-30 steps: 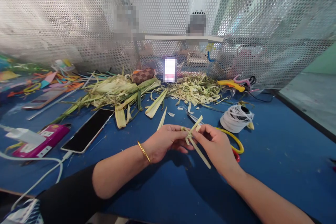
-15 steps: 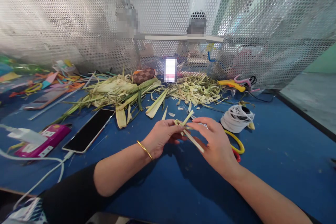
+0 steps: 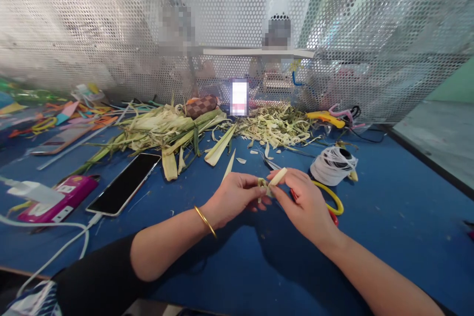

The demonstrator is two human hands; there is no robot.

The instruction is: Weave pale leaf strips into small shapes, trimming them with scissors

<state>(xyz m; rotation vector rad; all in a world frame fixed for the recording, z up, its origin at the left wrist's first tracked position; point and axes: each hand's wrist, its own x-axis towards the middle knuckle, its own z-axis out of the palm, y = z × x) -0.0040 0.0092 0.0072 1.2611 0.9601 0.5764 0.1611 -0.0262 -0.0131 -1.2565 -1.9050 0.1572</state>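
Note:
My left hand (image 3: pixel 237 192) is closed, with thumb and fingertips pinching the folded end of a pale leaf strip (image 3: pixel 279 176). My right hand (image 3: pixel 305 202) also grips this strip, its thumb and index finger pressed on the part that points up and right. Both hands meet just above the blue table (image 3: pixel 222 266), and the fingers cover part of the fold. Beneath my right hand lie scissors with yellow and red handles (image 3: pixel 335 200), mostly hidden. Beyond it stands a spool of white cord (image 3: pixel 329 168).
Long pale-green leaves (image 3: pixel 159 126) and a heap of shredded strips (image 3: pixel 277 126) lie along the perforated metal screen (image 3: pixel 129 34). To the left are a black-screened phone (image 3: pixel 126 185) on its cable and a magenta power strip (image 3: pixel 61 197). A yellow tool (image 3: pixel 326 118) rests back right. People sit behind the screen.
My right hand has gone from loosely spread fingers to a pinch on the strip. The strip's long end, which pointed down towards my right palm, now points up and right.

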